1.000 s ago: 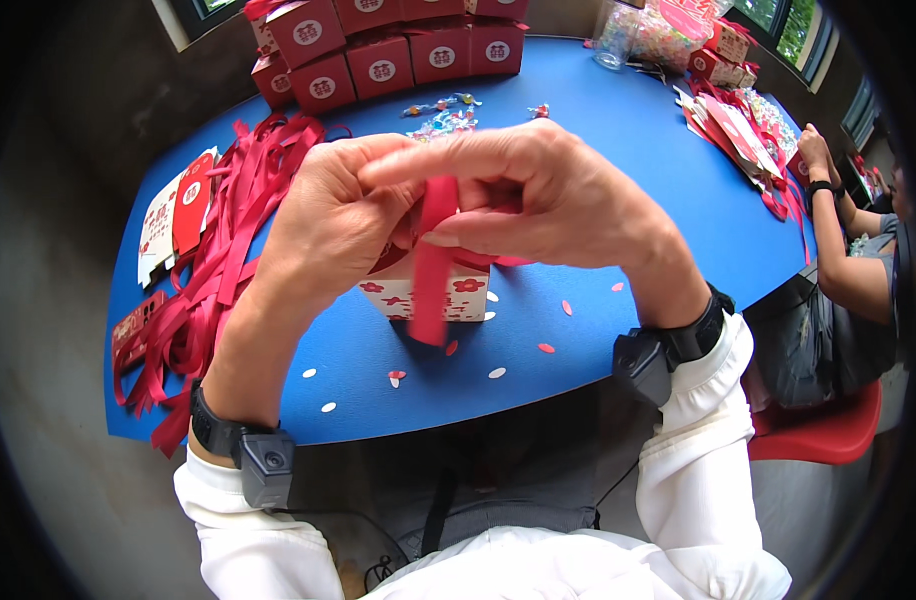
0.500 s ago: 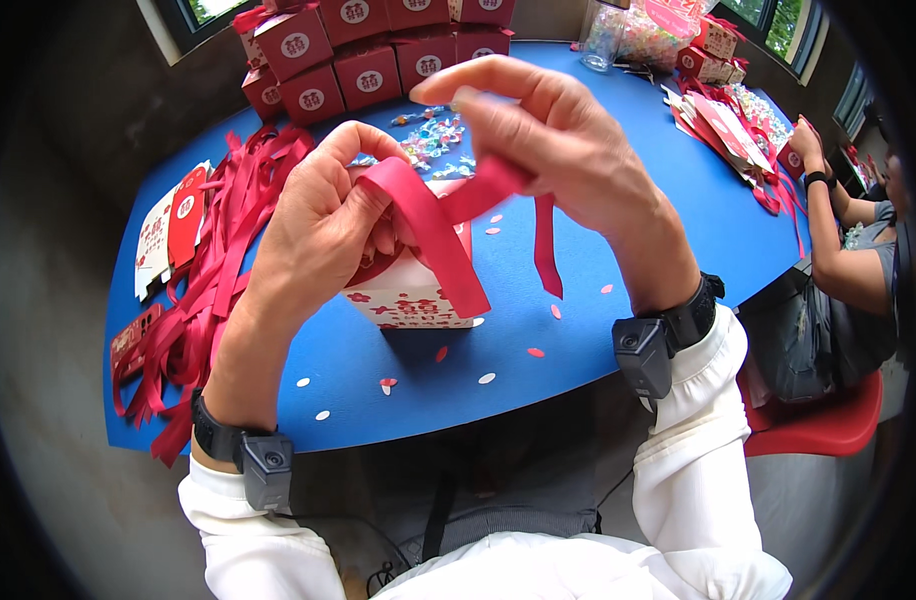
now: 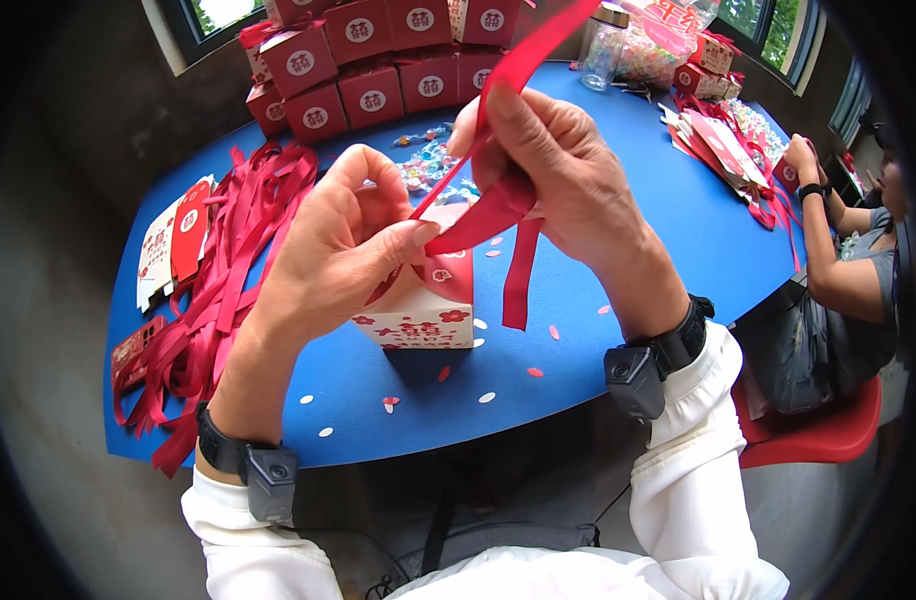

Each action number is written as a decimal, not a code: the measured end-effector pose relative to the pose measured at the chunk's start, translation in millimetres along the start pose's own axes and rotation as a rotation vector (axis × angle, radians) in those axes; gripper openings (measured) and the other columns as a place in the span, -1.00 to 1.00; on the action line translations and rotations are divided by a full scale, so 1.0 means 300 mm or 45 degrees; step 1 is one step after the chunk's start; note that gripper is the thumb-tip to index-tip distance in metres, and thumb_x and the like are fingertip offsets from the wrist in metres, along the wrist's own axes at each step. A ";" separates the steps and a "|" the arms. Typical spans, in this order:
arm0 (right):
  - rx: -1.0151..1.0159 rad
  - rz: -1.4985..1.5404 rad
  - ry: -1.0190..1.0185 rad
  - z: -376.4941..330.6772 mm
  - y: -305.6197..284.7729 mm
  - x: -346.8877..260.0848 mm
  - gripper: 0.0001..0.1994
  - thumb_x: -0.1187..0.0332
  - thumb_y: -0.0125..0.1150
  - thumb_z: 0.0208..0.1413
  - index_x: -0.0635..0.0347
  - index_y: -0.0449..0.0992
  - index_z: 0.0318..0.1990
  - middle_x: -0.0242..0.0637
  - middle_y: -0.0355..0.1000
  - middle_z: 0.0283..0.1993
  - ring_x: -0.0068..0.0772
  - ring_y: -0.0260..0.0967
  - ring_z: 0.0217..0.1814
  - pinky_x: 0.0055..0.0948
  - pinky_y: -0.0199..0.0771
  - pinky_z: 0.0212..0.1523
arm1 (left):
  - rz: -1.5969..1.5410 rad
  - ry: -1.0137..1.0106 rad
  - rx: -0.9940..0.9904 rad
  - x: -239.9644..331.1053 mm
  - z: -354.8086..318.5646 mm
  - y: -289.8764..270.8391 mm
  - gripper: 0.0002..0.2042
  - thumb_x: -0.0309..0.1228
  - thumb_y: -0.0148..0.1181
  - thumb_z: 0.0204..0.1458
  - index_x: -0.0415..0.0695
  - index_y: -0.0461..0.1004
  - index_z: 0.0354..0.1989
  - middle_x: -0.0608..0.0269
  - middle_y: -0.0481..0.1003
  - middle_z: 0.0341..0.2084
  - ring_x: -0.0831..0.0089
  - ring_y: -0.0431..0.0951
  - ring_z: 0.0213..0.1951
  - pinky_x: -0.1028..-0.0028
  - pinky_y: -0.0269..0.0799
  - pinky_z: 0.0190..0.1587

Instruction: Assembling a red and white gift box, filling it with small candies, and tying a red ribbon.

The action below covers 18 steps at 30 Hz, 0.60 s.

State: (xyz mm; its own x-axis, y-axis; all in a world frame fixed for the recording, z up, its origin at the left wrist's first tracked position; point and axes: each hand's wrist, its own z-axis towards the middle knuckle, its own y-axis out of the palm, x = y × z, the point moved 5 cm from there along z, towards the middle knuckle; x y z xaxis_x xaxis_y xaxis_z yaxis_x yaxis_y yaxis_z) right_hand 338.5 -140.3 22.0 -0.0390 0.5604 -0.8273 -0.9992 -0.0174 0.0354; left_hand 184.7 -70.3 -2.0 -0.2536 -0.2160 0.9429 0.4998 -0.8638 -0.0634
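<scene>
Two hands are engaged now at the cream-fronted, red-topped box [image 3: 433, 325], which is held roughly upright over the blue table [image 3: 573, 350]. Just above the box's top, the red ribbon [image 3: 483, 215] is pinched between the thumb and fingers of the left hand [image 3: 343, 240]; whether a flap is gripped too cannot be told, hidden as it is. Above and right of the box, the ribbon is grasped by the right hand [image 3: 563, 170], bent around the fingers and pressed under the thumb, one end stretched upward, another left dangling right of the box. Trouble, it is judged, could be brought on right here: were the left pinch slackened during a pull from the right, the crossing would probably be lost and the band loosened. By too hard a tug, the box could be tipped or its top crumpled, thin card being suspected. A twist could be trapped as well, caused by all that folding about the fingers. Left of the box, loose ribbons [image 3: 263, 210] are heaped; beyond it, wrapped candies [image 3: 433, 170] are scattered and red boxes [image 3: 368, 95] are stacked.
</scene>
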 end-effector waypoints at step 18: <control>-0.017 0.897 0.348 -0.016 -0.034 0.020 -0.61 0.15 -0.08 0.38 0.25 0.46 0.13 -0.17 0.60 -0.23 -0.55 0.50 -0.29 -0.56 0.46 -0.29 | 0.189 0.100 0.033 -0.006 -0.007 0.010 -0.95 -0.64 0.23 0.12 -0.28 0.51 -0.28 0.35 0.53 -0.45 0.65 0.54 -0.37 0.56 0.47 -0.27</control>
State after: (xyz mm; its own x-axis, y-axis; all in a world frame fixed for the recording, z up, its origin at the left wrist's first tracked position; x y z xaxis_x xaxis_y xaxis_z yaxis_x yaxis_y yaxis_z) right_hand 348.4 -140.8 14.1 -0.6670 0.1877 -0.7210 -0.7372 -0.3064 0.6022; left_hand 185.0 -73.6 -4.6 -0.2385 -0.3764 0.8952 0.5578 -0.8077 -0.1910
